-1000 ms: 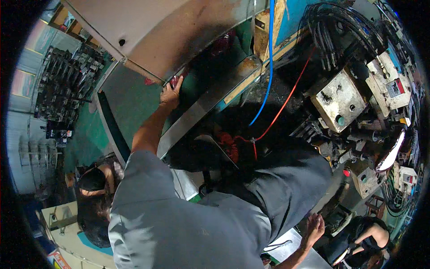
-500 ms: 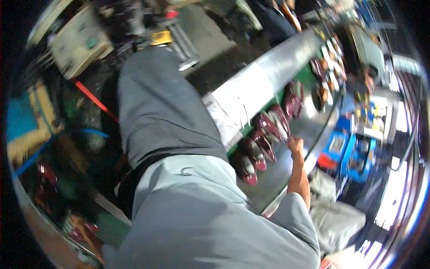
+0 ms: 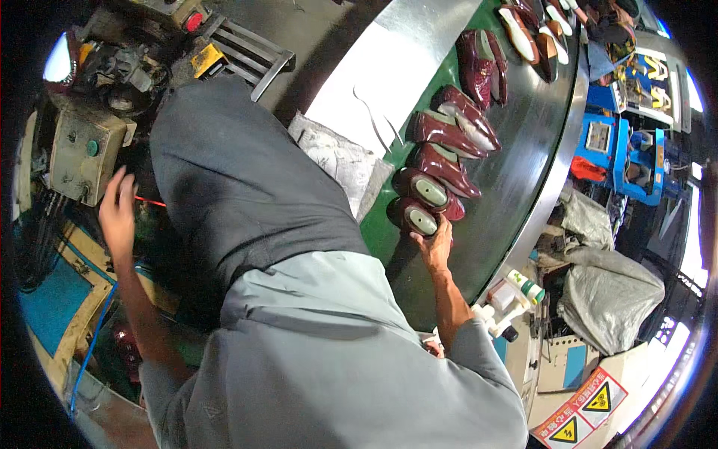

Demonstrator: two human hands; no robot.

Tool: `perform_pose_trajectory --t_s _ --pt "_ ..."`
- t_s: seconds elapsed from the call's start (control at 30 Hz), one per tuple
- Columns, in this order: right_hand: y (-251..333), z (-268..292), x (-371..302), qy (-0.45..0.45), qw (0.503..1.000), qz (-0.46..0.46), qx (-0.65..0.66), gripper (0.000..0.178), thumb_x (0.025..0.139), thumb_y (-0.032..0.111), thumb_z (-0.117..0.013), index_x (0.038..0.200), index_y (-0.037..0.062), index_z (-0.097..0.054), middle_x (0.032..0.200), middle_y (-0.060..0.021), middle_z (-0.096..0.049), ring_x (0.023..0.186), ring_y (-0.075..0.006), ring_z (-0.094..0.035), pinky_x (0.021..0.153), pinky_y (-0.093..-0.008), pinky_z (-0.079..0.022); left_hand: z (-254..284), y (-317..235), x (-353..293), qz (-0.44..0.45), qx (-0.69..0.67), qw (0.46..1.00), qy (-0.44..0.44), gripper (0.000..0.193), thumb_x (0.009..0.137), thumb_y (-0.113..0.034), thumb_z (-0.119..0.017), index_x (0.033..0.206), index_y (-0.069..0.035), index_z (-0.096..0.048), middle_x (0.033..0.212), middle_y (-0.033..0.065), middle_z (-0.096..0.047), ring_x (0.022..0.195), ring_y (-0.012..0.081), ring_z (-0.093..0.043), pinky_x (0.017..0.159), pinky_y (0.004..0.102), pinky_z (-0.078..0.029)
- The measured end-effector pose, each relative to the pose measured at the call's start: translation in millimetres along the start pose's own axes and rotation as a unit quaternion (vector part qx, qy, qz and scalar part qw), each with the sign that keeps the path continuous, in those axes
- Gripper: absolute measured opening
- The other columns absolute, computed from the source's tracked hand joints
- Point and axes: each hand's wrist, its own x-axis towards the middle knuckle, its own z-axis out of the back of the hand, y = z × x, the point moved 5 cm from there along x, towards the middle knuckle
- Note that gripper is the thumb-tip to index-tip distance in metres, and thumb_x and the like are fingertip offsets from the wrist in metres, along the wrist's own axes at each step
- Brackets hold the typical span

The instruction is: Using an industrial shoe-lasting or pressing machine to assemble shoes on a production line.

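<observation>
1. Seemed, by judgement, to be at the step of taking hold of a maroon shoe (image 3: 420,219) with the right hand (image 3: 433,242); found right of centre in the frame, at the lower end of a row of shoes (image 3: 441,135) on the metal-edged desk (image 3: 527,138).
2. Had the right grip clasped on that shoe, thumb at the lower side, fingers around toward the toe; could not tell how firmly.
3. Held the left hand (image 3: 117,213) empty and released, fingers loosely extended, at the left of the frame, near a control box (image 3: 71,161).
4. Called next, as judged, for a secure clasp and care around the neighbouring shoe (image 3: 430,190), close beside.
5. Pointed heel leftward, toe rightward and partly covered by the hand; ran lengthwise roughly across the frame, dipping slightly rightward, pale insole facing the camera.
</observation>
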Motion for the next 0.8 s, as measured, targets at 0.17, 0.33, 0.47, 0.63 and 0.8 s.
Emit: perform_pose_trajectory --t_s 0.17,0.33,0.47,0.63,0.8 --pt "3.4 -47.1 -48.6 0.010 0.995 -0.075 0.068 0.091 0.073 0.041 -0.103 0.138 -0.0064 -0.061 0.125 -0.0295 -0.071 0.118 -0.0446 -0.070 0.104 -0.0516 -0.055 -129.6 -169.9 10.6 -0.234 0.031 0.965 0.111 0.035 0.107 -0.005 -0.063 0.141 -0.002 -0.071 0.125 0.0164 -0.079 0.115 0.0250 -0.076 0.102 0.0355 -0.057" --pt "32.0 -9.6 -9.0 0.130 0.915 -0.169 0.344 0.067 0.086 0.034 -0.095 0.134 -0.0022 -0.067 0.123 -0.0105 -0.076 0.107 -0.0192 -0.069 0.098 -0.0369 -0.055 -225.1 -217.7 -24.6 -0.196 -0.171 0.918 0.299 0.035 0.105 -0.006 -0.069 0.139 0.002 -0.071 0.122 0.0148 -0.078 0.108 0.0201 -0.075 0.095 0.0339 -0.059" --pt "115.8 25.9 56.3 0.252 0.740 -0.138 0.608 0.082 0.085 0.047 -0.093 0.144 0.0012 -0.061 0.125 -0.0082 -0.074 0.109 -0.0208 -0.074 0.094 -0.0399 -0.063 -273.1 -237.0 -38.2 -0.127 -0.310 0.828 0.449 0.068 0.099 -0.008 -0.077 0.162 0.000 -0.051 0.157 0.0138 -0.059 0.133 0.0235 -0.066 0.109 0.0401 -0.057" --pt "263.2 -7.1 137.2 0.431 0.549 -0.053 0.714 0.108 0.081 0.072 -0.086 0.159 0.0044 -0.054 0.144 -0.0234 -0.069 0.121 -0.0362 -0.074 0.101 -0.0523 -0.065 -234.4 -296.3 -10.3 -0.374 -0.278 0.848 0.253 0.066 0.100 -0.022 -0.081 0.158 -0.003 -0.056 0.152 0.0133 -0.064 0.142 0.0256 -0.060 0.118 0.0386 -0.048" --pt "393.6 -5.1 122.8 0.484 0.604 -0.057 0.630 0.092 0.102 0.053 -0.075 0.170 0.0053 -0.036 0.161 -0.0187 -0.056 0.134 -0.0361 -0.067 0.113 -0.0516 -0.057 -146.1 -254.8 14.1 -0.298 -0.194 0.934 -0.036 0.034 0.106 -0.021 -0.074 0.131 0.002 -0.073 0.112 0.0206 -0.076 0.101 0.0362 -0.077 0.087 0.0407 -0.059"
